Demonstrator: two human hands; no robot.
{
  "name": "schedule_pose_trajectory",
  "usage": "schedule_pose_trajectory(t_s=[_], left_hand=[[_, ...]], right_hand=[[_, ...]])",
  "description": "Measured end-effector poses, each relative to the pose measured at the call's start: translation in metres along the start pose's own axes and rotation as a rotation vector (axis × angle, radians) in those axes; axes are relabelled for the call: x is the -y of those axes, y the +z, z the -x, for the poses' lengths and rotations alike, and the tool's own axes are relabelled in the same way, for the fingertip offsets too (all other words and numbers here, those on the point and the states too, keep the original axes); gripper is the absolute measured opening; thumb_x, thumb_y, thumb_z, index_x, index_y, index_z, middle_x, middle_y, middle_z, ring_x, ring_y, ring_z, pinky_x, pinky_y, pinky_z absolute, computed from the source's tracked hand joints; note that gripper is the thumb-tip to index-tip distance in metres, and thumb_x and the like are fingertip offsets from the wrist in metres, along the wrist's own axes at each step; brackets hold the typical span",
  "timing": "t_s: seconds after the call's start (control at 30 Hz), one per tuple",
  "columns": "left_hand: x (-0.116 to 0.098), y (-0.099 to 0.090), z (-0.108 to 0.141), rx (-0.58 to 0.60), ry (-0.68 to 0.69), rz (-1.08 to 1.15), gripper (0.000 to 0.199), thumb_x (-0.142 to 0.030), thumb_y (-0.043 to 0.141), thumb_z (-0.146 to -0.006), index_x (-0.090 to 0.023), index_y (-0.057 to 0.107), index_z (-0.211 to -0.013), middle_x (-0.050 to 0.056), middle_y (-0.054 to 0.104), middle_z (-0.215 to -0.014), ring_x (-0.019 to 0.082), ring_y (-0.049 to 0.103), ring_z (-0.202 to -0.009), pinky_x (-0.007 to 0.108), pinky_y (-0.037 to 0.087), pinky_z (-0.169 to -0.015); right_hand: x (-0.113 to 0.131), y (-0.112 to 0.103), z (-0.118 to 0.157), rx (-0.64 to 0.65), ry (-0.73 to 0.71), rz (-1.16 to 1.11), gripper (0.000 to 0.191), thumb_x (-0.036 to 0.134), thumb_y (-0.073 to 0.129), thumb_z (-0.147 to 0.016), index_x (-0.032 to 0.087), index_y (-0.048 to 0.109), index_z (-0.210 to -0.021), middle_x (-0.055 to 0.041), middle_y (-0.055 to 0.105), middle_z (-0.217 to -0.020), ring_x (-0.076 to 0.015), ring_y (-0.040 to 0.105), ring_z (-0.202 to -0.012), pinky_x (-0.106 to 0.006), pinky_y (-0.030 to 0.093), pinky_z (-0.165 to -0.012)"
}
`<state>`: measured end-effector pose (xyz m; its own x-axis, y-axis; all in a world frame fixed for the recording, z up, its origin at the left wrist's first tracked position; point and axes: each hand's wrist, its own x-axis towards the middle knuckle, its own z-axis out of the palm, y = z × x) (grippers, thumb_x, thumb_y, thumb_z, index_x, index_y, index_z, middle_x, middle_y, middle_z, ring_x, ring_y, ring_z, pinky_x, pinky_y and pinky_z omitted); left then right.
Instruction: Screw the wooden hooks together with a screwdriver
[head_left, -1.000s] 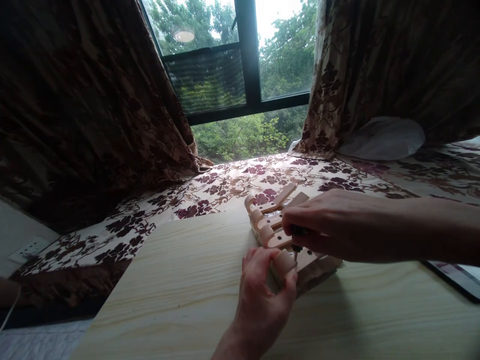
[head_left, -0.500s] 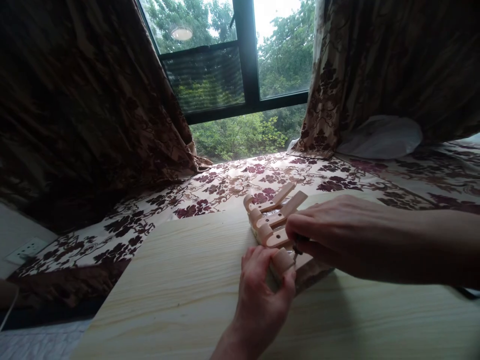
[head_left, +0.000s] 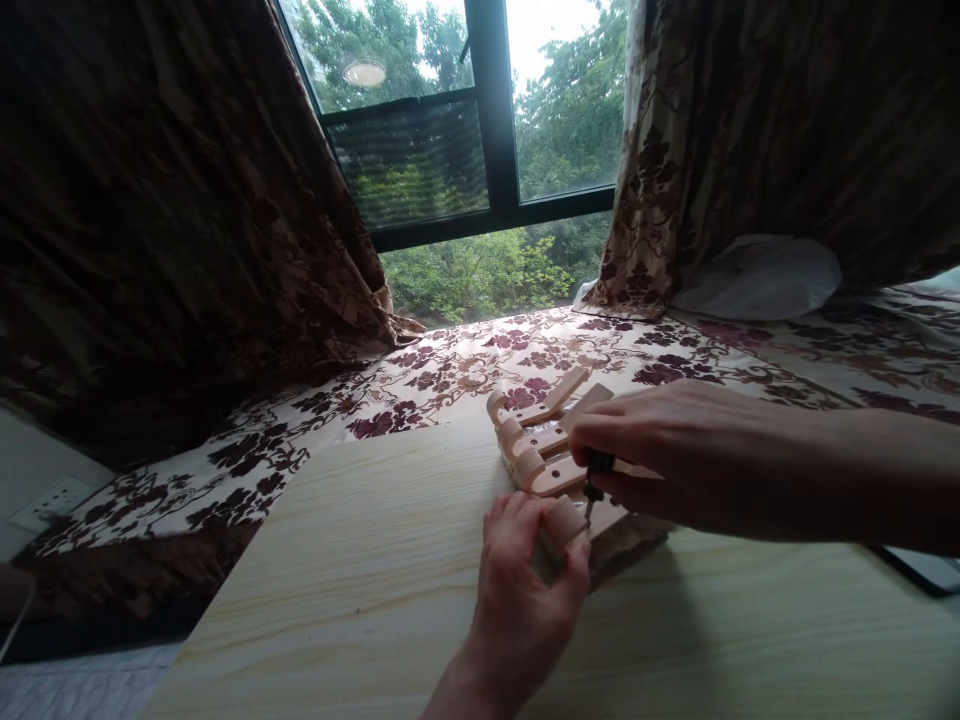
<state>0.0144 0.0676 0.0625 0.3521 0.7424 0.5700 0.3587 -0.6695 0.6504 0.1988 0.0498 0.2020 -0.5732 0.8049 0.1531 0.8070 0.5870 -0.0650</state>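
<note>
My left hand grips the rounded end of the nearest wooden piece between thumb and fingers. My right hand is closed around the dark handle of a small screwdriver; its thin shaft points down at that piece, just beside my left thumb. Behind it, several similar pale wooden pieces with rounded ends and dark holes lie side by side on a block-like base. Part of the base and the pieces is hidden by my hands.
The pale wood-grain board lies under the work. Beyond it are flowered cloth, a white plastic bag and a window between curtains. A dark-edged flat object sits at the right edge.
My right hand has lifted and tilted slightly, showing more of the screwdriver's handle and shaft. More of the flat object at the right shows. My left hand keeps its grip.
</note>
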Motion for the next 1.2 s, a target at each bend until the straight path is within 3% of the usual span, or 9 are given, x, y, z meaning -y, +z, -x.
schedule_pose_trajectory(t_s=[0.1, 0.27, 0.5, 0.73, 0.87, 0.97, 1.2], left_hand=[[-0.001, -0.001, 0.001, 0.005, 0.000, 0.000, 0.013, -0.014, 0.060, -0.079, -0.023, 0.055, -0.087, 0.000, 0.062, -0.089, 0.020, 0.057, -0.090, 0.042, 0.044, -0.094], [0.000, -0.001, 0.001, 0.005, 0.004, 0.002, 0.011, -0.015, 0.060, -0.079, -0.023, 0.056, -0.086, 0.001, 0.062, -0.089, 0.020, 0.056, -0.089, 0.040, 0.046, -0.089], [0.002, 0.000, 0.002, 0.010, -0.001, -0.019, 0.012, -0.015, 0.060, -0.080, -0.024, 0.054, -0.085, 0.000, 0.061, -0.088, 0.019, 0.056, -0.090, 0.040, 0.043, -0.091], [0.001, 0.001, 0.000, 0.010, 0.004, -0.002, 0.012, -0.013, 0.059, -0.079, -0.023, 0.054, -0.084, 0.001, 0.060, -0.088, 0.019, 0.055, -0.089, 0.039, 0.045, -0.089], [0.001, 0.001, 0.001, 0.011, -0.006, -0.002, 0.012, -0.014, 0.059, -0.080, -0.023, 0.054, -0.086, 0.000, 0.060, -0.089, 0.019, 0.054, -0.090, 0.038, 0.045, -0.088], [0.001, 0.000, 0.001, 0.018, -0.006, -0.014, 0.013, -0.014, 0.060, -0.080, -0.023, 0.054, -0.085, 0.000, 0.060, -0.088, 0.019, 0.054, -0.090, 0.038, 0.045, -0.088], [0.000, -0.002, 0.000, 0.022, 0.012, -0.007, 0.013, -0.013, 0.060, -0.080, -0.024, 0.054, -0.084, -0.001, 0.061, -0.088, 0.019, 0.056, -0.089, 0.036, 0.046, -0.087]], right_hand=[[-0.002, 0.004, 0.000, 0.002, -0.003, -0.006, 0.008, 0.019, 0.051, -0.088, 0.019, 0.054, -0.081, -0.0014, 0.060, -0.071, -0.0141, 0.048, -0.060, -0.027, 0.026, -0.055], [-0.003, 0.008, -0.001, 0.024, 0.120, 0.041, 0.013, 0.026, 0.049, -0.092, 0.018, 0.053, -0.083, -0.0011, 0.059, -0.066, -0.0138, 0.047, -0.055, -0.027, 0.023, -0.052], [-0.005, 0.004, 0.000, -0.001, -0.081, -0.018, 0.017, 0.023, 0.049, -0.093, 0.019, 0.057, -0.078, -0.0008, 0.059, -0.070, -0.0128, 0.048, -0.061, -0.026, 0.026, -0.055], [-0.008, 0.007, -0.005, 0.031, 0.134, 0.104, 0.026, 0.028, 0.045, -0.094, 0.018, 0.056, -0.073, 0.0002, 0.055, -0.058, -0.0121, 0.041, -0.051, -0.027, 0.019, -0.051], [-0.009, 0.001, 0.002, -0.003, 0.024, -0.022, 0.007, 0.025, 0.053, -0.089, 0.020, 0.058, -0.088, 0.0010, 0.061, -0.069, -0.0121, 0.047, -0.057, -0.025, 0.023, -0.052], [-0.009, 0.001, 0.004, -0.015, -0.065, -0.075, 0.011, 0.020, 0.051, -0.089, 0.019, 0.056, -0.080, 0.0004, 0.059, -0.070, -0.0111, 0.045, -0.058, -0.024, 0.024, -0.053], [-0.002, 0.014, -0.004, -0.069, 0.122, 0.005, 0.023, 0.028, 0.041, -0.095, 0.018, 0.051, -0.077, -0.0014, 0.056, -0.060, -0.0129, 0.043, -0.050, -0.028, 0.020, -0.051]])
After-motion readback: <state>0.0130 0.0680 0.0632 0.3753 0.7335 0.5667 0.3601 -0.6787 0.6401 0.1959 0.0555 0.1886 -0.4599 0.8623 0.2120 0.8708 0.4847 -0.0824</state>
